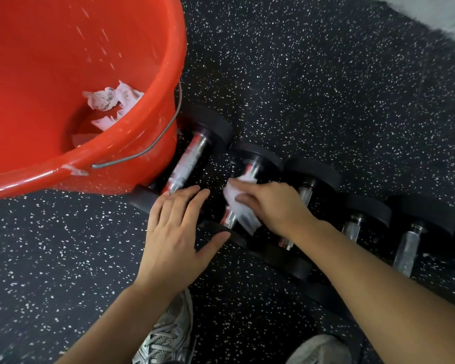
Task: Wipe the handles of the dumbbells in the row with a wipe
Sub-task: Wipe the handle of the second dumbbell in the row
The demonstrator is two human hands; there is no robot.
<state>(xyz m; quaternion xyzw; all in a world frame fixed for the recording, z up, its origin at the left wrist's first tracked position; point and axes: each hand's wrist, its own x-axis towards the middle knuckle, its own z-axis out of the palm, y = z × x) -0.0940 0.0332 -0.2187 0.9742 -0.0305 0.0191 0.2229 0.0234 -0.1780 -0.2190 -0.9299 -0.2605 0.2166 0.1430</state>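
Several black dumbbells with chrome handles lie in a row on the speckled black floor. My right hand (271,206) presses a white wipe (238,206) around the handle of the second dumbbell (250,166) from the left. My left hand (176,232) lies flat with fingers apart between the first dumbbell (187,158) and the second, its thumb against the second one's near weight. It holds nothing. More dumbbells (407,248) continue to the right, partly hidden by my right forearm.
A large red bucket (153,74) with a wire handle stands at the upper left, touching the first dumbbell; crumpled used wipes (111,98) lie inside. My two grey shoes (166,334) are at the bottom edge. A pale floor strip shows at the top right.
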